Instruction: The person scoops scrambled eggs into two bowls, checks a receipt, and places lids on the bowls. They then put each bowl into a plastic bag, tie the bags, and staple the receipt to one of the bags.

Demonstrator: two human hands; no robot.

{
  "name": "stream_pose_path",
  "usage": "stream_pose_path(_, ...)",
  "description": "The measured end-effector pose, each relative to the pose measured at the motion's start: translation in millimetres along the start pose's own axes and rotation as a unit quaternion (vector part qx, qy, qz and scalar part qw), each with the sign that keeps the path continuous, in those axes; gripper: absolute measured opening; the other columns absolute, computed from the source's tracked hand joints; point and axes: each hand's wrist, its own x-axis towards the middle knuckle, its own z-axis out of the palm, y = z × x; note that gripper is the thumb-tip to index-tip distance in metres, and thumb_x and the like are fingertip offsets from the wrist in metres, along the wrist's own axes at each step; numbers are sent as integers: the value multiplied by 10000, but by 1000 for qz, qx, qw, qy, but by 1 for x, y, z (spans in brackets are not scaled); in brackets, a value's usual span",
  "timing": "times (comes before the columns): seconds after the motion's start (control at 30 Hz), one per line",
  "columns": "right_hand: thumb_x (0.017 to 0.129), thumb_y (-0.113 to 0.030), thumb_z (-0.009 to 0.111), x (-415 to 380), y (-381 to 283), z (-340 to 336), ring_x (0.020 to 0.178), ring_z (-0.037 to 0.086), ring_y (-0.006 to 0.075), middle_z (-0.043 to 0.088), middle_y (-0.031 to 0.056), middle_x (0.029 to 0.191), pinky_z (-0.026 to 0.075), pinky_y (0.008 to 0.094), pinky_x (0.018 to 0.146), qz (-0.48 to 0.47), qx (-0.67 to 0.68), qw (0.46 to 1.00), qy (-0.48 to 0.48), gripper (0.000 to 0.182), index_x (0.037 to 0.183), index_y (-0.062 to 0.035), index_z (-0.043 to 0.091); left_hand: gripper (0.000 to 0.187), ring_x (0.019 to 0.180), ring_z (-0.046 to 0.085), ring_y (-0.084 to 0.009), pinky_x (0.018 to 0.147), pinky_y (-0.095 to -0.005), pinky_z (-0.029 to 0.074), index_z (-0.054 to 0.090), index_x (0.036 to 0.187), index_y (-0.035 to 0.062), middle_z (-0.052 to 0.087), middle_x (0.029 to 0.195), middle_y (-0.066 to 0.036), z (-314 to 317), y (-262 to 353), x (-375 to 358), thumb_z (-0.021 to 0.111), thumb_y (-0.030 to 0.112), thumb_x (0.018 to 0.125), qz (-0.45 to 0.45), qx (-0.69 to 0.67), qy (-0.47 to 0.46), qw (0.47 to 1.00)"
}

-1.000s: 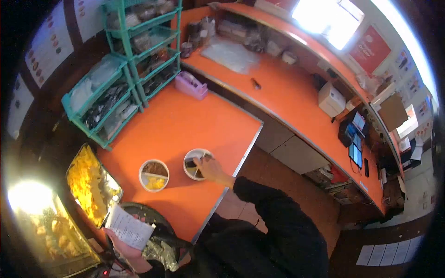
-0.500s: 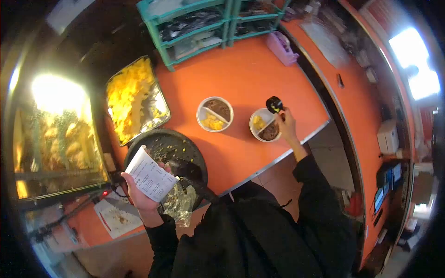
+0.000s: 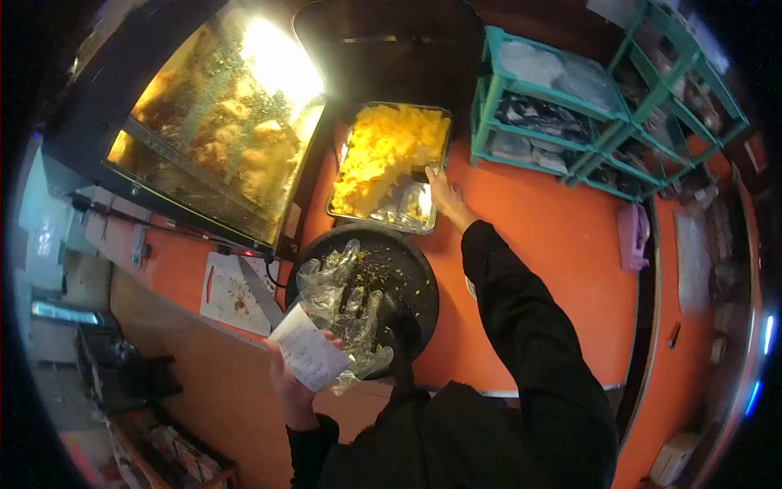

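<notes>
My left hand (image 3: 295, 385) is closed around a white printed receipt (image 3: 309, 349), holding it over the near edge of a round black tray (image 3: 419, 281). That tray carries crumpled clear plastic gloves (image 3: 350, 306) and scattered crumbs. Farther back, my right hand (image 3: 448, 200) reaches to the right side of a metal tray (image 3: 425, 218) of yellow food pieces (image 3: 391, 143). A black scoop (image 3: 420, 174) is in its grip, mostly hidden by the fingers and dim against the food. Only a sliver of a white bowl rim (image 3: 471, 287) shows beside my right sleeve.
A lit glass food warmer (image 3: 220, 138) stands at the left. Beneath it, a knife (image 3: 261, 292) lies on a white cutting board (image 3: 220, 289). Green stacked racks (image 3: 562, 151) stand at the back right, with a purple container (image 3: 632, 238) on the orange counter (image 3: 562, 269).
My right hand has moved with the scoop from the right-hand bowl to the metal tray. The view has turned left, and my arm now covers the bowls. My left hand still holds the receipt.
</notes>
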Motion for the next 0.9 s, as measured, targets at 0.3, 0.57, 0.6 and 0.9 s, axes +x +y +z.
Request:
stream_pose_path(0.3,824,-58,464,38,-30,73,822,558,361,459,240,1008,483,406,593,31,-130,991,5,464,1250,-60,281,715,865,553,-390,702,-537,468,348,1235,44,545,954,-233,-4,-36,-13,364,608,797,55,-34,106,992)
stream_pose_path(0.57,778,-92,493,8,-11,48,654,590,324,566,155,708,470,412,528,-175,-62,979,-90,282,1051,-105,424,734,912,540,-400,756,-517,453,309,1270,66,535,992,-236,4,-51,-16,331,625,794,43,-20,92,995)
stream_pose_path(0.6,782,-105,494,2,-5,44,664,591,332,576,154,728,468,421,540,-228,-28,966,-121,269,1043,-118,427,734,912,540,-399,759,-513,453,306,1272,67,535,992,-236,6,-51,-15,331,624,795,39,-31,87,995)
stream_pose_path(0.9,737,-152,542,10,6,-3,544,564,238,554,155,624,440,368,476,-209,-32,912,-351,98,796,-94,593,750,918,539,-402,763,-513,455,287,1278,35,528,1002,-245,11,-43,-6,332,613,802,21,-19,27,999)
